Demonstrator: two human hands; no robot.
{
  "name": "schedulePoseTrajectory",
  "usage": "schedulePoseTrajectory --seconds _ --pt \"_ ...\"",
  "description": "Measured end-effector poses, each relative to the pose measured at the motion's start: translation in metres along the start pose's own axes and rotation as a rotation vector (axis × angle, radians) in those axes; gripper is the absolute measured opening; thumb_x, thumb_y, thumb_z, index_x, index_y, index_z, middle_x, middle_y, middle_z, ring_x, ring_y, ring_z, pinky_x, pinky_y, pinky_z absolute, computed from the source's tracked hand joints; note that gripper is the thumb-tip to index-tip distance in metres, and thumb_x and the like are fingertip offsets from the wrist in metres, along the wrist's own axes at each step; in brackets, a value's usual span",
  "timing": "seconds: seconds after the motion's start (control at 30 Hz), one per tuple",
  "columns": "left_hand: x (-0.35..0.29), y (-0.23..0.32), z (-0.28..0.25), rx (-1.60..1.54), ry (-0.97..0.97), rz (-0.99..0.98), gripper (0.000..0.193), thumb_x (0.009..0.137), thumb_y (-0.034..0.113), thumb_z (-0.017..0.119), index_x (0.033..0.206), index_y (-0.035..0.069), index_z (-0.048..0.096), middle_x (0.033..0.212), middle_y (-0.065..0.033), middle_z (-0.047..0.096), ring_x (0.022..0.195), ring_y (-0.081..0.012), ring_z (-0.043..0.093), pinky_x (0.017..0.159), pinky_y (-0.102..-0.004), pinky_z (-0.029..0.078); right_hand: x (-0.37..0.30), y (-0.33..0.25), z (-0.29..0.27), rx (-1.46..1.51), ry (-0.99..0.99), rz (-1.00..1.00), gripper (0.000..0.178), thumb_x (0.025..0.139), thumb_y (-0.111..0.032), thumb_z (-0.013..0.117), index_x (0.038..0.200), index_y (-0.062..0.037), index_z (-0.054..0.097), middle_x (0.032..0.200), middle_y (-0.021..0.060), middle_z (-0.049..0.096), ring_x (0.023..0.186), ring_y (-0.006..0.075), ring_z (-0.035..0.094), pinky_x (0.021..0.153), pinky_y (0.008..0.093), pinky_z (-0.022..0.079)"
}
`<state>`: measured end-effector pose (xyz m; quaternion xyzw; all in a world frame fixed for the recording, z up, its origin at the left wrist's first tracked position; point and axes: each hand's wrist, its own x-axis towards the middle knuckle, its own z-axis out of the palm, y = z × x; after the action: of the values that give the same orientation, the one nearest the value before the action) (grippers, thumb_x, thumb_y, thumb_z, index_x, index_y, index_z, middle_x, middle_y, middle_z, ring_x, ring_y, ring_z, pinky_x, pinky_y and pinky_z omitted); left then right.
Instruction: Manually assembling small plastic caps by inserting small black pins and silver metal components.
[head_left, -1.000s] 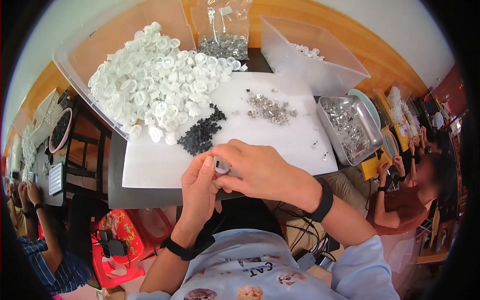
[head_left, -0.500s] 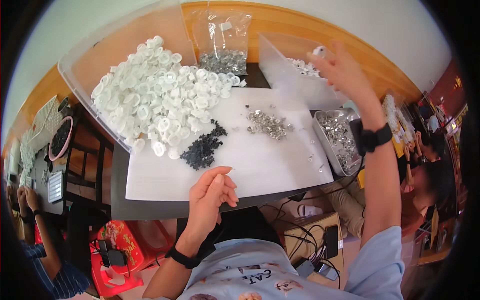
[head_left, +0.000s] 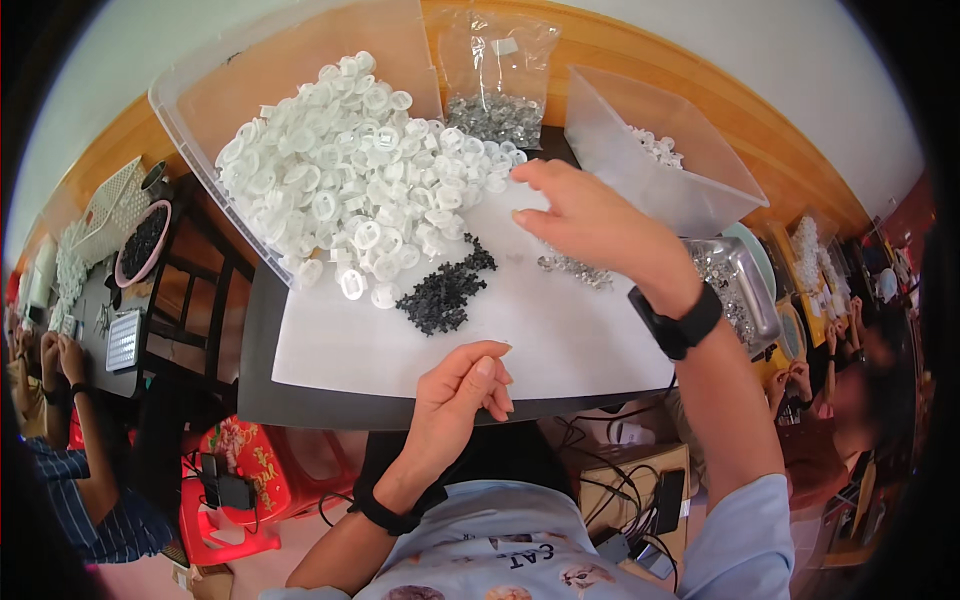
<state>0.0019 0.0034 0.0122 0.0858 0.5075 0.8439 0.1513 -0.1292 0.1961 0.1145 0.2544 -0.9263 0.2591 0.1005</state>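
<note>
My right hand (head_left: 600, 225) hovers over the white sheet (head_left: 560, 350), thumb and index finger spread with nothing visible between them. Its fingertips are nearest the right end of a big heap of white translucent round plastic parts (head_left: 340, 170). Beneath its wrist side, a pile of small shiny metal pieces (head_left: 580, 268) is partly hidden. My left hand (head_left: 462, 395) is held above the sheet's front edge, fingers curled and thumb pressed to them; whatever may be inside is hidden. Small black parts (head_left: 445, 295) lie in a pile just beyond it.
The heap spills from a tipped clear plastic tub (head_left: 190, 150). Behind stand a clear bag of metal pieces (head_left: 495, 115) and a clear bin (head_left: 640, 170) holding white parts. A metal tray (head_left: 735, 290) sits at the right. Other people work at tables on both sides.
My right hand has moved left from the clear bin toward the white heap; the white part it held no longer shows in it. My left hand stays curled. The view has shifted slightly.
</note>
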Motion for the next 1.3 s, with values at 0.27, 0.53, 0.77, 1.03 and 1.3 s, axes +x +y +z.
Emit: schedulePoseTrajectory --seconds 0.27,0.53,0.77,1.03,1.3 --pt "-0.001 0.002 0.0 0.012 -0.009 -0.002 0.028 0.1 0.017 0.044 0.118 -0.002 0.055 0.092 -0.0067 0.058 0.072 -0.012 0.059 0.062 -0.0228 0.05 0.041 -0.007 0.048 -0.19 -0.265 0.156 0.02 0.082 -0.02 0.059 0.093 -0.0027 0.06 0.091 0.0165 0.063 0.089 0.0347 0.059 0.074 0.0434 0.047" --pt "-0.002 0.008 0.001 0.09 -0.017 -0.047 0.03 0.101 0.021 0.044 0.117 -0.001 0.056 0.091 -0.0056 0.057 0.071 -0.0114 0.059 0.063 -0.0227 0.049 0.053 0.003 0.085 -0.189 -0.146 0.137 0.025 0.081 -0.025 0.061 0.086 -0.0011 0.063 0.089 0.018 0.064 0.087 0.0358 0.062 0.074 0.0452 0.048" --pt "0.0 0.005 0.0 0.088 -0.027 -0.043 0.03 0.1 0.021 0.045 0.117 0.0 0.056 0.091 -0.0048 0.057 0.072 -0.0112 0.058 0.063 -0.0223 0.048 0.057 0.006 0.089 -0.205 -0.133 0.148 0.026 0.081 -0.025 0.06 0.079 0.0012 0.063 0.083 0.019 0.065 0.081 0.0371 0.062 0.071 0.0467 0.048" --pt "-0.003 0.003 0.002 0.096 -0.022 -0.008 0.03 0.101 0.02 0.045 0.117 -0.003 0.055 0.09 -0.005 0.057 0.071 -0.0101 0.058 0.062 -0.0227 0.049 0.052 0.02 0.064 -0.156 -0.135 0.25 0.031 0.085 -0.026 0.06 0.084 0.0049 0.064 0.084 0.0217 0.065 0.08 0.0367 0.064 0.071 0.0454 0.05" --pt "0.004 0.007 0.002 0.061 0.048 -0.05 0.047 0.1 0.015 0.043 0.142 0.003 0.028 0.091 -0.0109 0.056 0.07 -0.0139 0.059 0.06 -0.0258 0.051 -0.014 -0.009 0.03 0.626 -0.478 0.52 0.038 0.088 -0.036 0.064 0.079 0.001 0.065 0.061 0.0038 0.056 0.046 0.0075 0.043 0.041 0.0238 0.034"
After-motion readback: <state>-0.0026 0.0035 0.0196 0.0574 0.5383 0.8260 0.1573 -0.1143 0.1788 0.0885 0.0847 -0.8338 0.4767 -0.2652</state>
